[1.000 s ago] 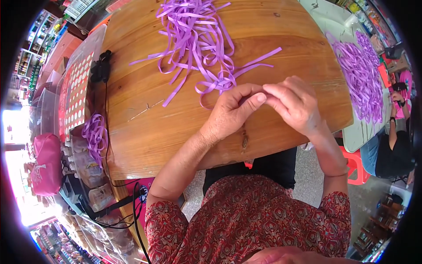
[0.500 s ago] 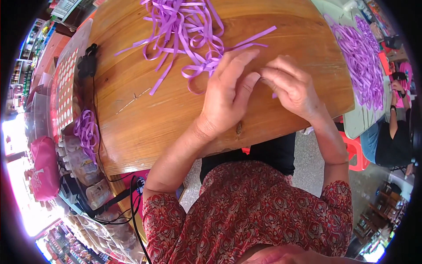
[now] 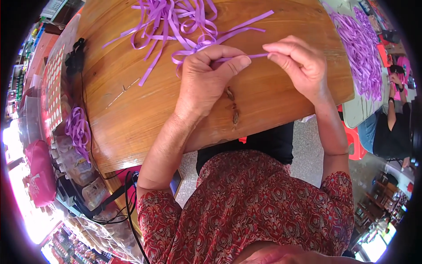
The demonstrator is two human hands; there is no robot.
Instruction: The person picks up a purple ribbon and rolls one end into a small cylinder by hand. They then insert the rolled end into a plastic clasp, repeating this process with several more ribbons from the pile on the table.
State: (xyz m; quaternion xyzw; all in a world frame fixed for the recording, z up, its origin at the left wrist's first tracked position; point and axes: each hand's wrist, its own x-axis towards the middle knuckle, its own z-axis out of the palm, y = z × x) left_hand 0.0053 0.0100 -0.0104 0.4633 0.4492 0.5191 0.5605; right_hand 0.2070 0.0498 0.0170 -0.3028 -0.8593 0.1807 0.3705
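Both bare hands are being drawn apart: a second ago their fingertips were being held together, and now a gap is being spanned by a narrow, flat strip of shiny purple ribbon (image 3: 258,56). By the left hand (image 3: 204,77), the strip is being pinched between thumb and forefinger, with the knuckles being kept uppermost. By the right hand (image 3: 303,66), the strip is being pinched at the tips of thumb and forefinger. Between the two grips the strip is being kept nearly straight and clear of the brown, varnished wooden worktop (image 3: 272,105).

Whether the strip is being joined to the loose tangle of glossy purple ribbon (image 3: 165,22) beyond cannot be told, since its left part is being hidden by the left hand. That tangle is being seen farther toward the upper edge than before, but the whole worktop is being shifted with it, so a head movement is probably being shown rather than a pull on the tangle.

For the work in hand, a length of ribbon now seems to be being held under light tension, with the two grips being set against each other; any knot or fold is being concealed by the fingers, if one is being formed.
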